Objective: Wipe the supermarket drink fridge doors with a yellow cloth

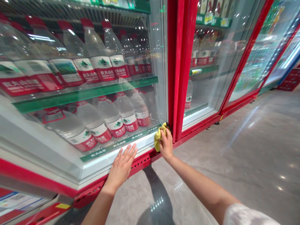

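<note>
My right hand (166,144) is closed on a yellow cloth (157,137), pressed against the lower right corner of a glass fridge door (153,103) with a red frame. Part of the cloth's dark edge shows beyond my fingers. My left hand (123,165) lies flat with fingers stretched out on the white lower edge of the same door, holding nothing. Behind the glass, large water bottles (117,128) with red and white labels stand on the bottom shelf, close above both hands.
More bottles (100,59) fill the shelf above a green shelf strip (93,92). A second red-framed fridge door (211,72) adjoins on the right, with further fridges beyond it. A perforated red base (140,162) runs along the shiny grey floor (234,162).
</note>
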